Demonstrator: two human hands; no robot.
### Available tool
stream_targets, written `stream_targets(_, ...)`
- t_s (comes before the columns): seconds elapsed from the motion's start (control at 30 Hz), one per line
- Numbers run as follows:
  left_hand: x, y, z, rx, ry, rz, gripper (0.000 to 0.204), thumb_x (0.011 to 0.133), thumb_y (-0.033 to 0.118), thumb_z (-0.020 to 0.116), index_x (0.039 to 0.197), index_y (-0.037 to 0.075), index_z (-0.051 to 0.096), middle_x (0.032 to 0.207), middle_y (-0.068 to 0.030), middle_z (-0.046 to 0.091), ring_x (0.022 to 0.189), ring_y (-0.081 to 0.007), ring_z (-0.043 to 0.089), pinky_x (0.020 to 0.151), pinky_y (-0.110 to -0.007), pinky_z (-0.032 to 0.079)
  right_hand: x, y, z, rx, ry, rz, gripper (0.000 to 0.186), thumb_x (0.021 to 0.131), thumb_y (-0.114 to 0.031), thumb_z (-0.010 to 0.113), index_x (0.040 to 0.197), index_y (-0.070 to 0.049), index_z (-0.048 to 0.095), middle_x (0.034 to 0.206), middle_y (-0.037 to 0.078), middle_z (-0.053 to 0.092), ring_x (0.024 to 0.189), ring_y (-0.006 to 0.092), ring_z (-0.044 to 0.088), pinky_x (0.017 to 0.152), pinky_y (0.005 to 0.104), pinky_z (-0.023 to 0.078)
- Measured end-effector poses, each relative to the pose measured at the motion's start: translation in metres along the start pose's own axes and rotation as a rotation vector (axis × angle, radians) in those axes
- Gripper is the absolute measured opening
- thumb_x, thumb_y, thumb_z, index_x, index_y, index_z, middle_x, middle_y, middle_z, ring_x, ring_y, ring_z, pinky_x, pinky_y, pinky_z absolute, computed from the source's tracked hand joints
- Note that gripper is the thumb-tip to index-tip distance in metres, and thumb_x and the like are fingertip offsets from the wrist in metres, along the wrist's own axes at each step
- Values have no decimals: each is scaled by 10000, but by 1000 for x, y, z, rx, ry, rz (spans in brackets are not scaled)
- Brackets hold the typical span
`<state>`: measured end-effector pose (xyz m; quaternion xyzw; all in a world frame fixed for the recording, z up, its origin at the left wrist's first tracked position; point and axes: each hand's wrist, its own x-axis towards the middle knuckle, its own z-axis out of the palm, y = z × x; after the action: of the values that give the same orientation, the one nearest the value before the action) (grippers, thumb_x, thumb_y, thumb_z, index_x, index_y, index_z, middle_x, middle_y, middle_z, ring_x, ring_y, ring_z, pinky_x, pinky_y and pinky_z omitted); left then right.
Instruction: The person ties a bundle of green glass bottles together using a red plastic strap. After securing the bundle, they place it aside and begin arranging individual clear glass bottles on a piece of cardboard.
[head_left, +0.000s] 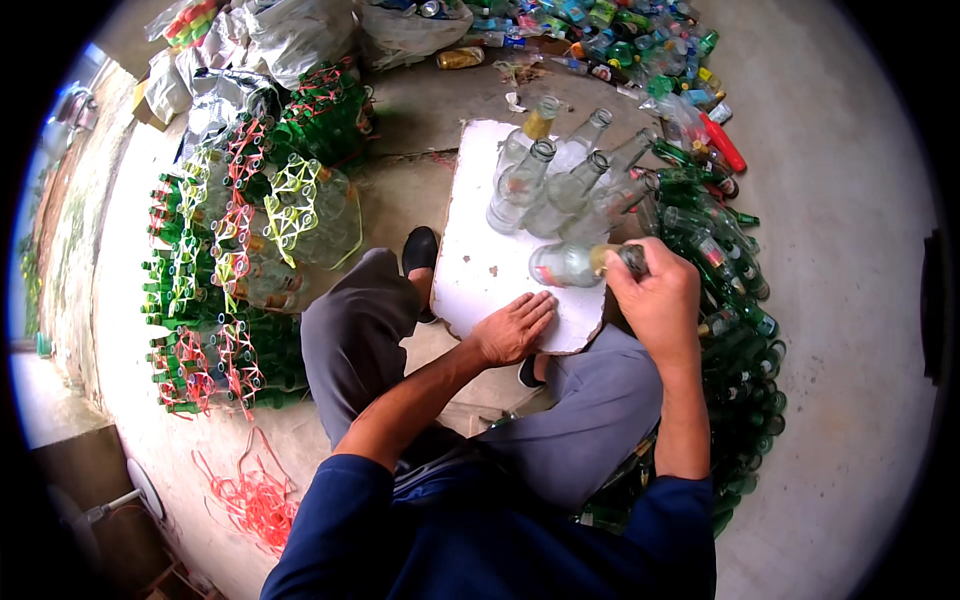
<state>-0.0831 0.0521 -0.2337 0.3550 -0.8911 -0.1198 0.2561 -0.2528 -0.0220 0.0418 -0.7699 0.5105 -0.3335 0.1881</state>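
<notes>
My right hand [660,295] is closed around the neck of a clear glass bottle [563,266], which tilts over the near right part of a white board [480,240]. Flat on the board's near edge lies my left hand [515,328], fingers stretched out and holding nothing. Just beyond the held bottle, several clear glass bottles [520,188] stand upright in a close group. One at the back has a yellowish band at its neck [538,122].
Loose green bottles [745,400] are heaped along my right side. Bundles of bottles tied with pink and yellow strapping [235,260] stand at my left. Loose pink strapping [250,497] lies on the floor. White bags [290,40] and a pile of plastic bottles [630,50] are farther off.
</notes>
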Motion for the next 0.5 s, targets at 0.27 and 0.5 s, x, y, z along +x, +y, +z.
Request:
stream_targets(0.27,4,0,1,-54,10,-41,714,808,268,723,1400,-43,471,1537,-242,482,1460,-396,438,1217,-521,336,32,4,55,-77,-45,-68,354,844,-231,818,707,-12,575,573,187,598,540,367,640,511,459,486)
stream_targets(0.5,6,1,-4,-43,19,-45,699,780,260,733,1366,-32,489,1535,-228,487,1447,-384,453,1203,-512,353,40,5,84,-59,-39,-33,379,837,-333,816,752,-26,612,641,209,654,642,435,681,571,518,531)
